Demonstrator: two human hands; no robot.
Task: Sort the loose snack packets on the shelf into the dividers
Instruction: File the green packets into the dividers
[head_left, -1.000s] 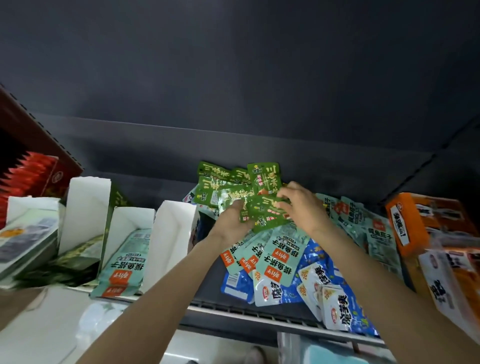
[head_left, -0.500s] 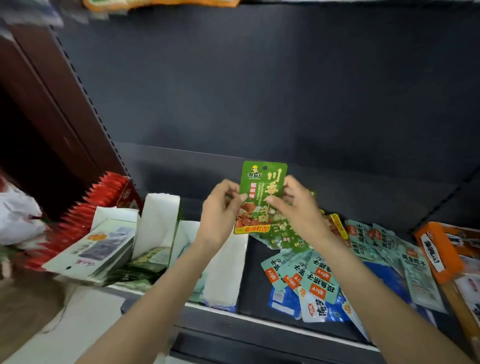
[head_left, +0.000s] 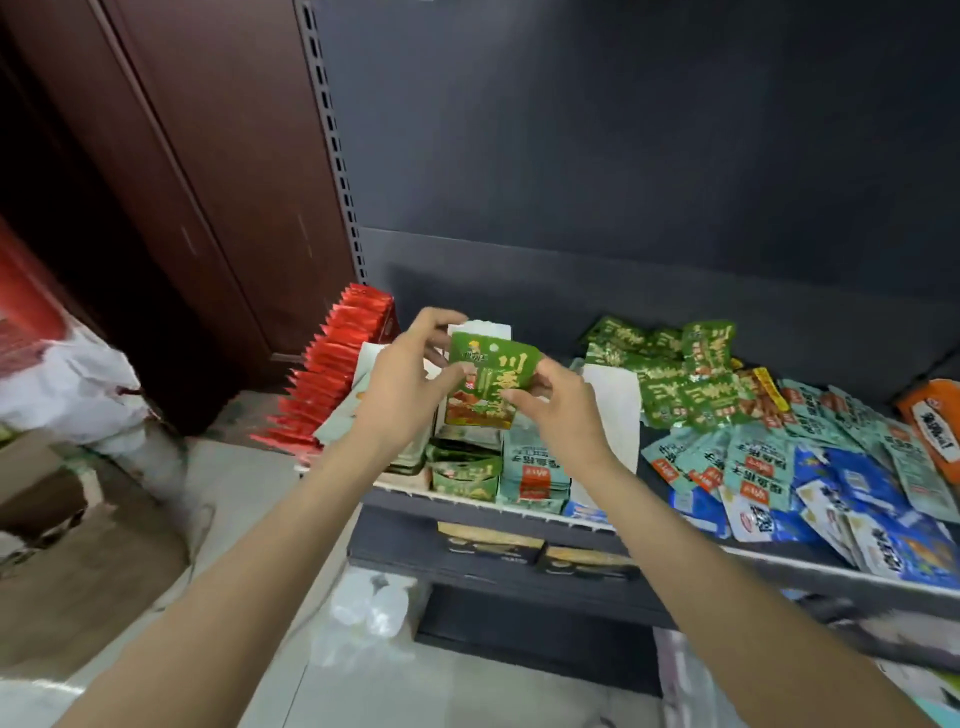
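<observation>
Both hands hold a small stack of green snack packets (head_left: 488, 382) upright above the white cardboard dividers (head_left: 613, 410) at the shelf's left end. My left hand (head_left: 410, 384) grips the stack's left edge and my right hand (head_left: 558, 410) pinches its right edge. Directly below, one divider slot holds green packets (head_left: 465, 475) and the slot beside it holds teal packets (head_left: 535, 467). Loose packets lie heaped to the right: green ones (head_left: 680, 374), teal ones (head_left: 748, 457) and blue ones (head_left: 872, 514).
Red packets (head_left: 337, 374) stand in a row at the shelf's far left, against a slotted upright. An orange packet (head_left: 930, 421) lies at the right edge. Cardboard boxes (head_left: 78, 545) and a white bag (head_left: 67, 384) sit on the floor to the left. A lower shelf (head_left: 519, 551) holds dark boxes.
Both hands lifted green packets out of the loose pile and carried them left. They now hold them over the dividers, and the view has swung left with them.
</observation>
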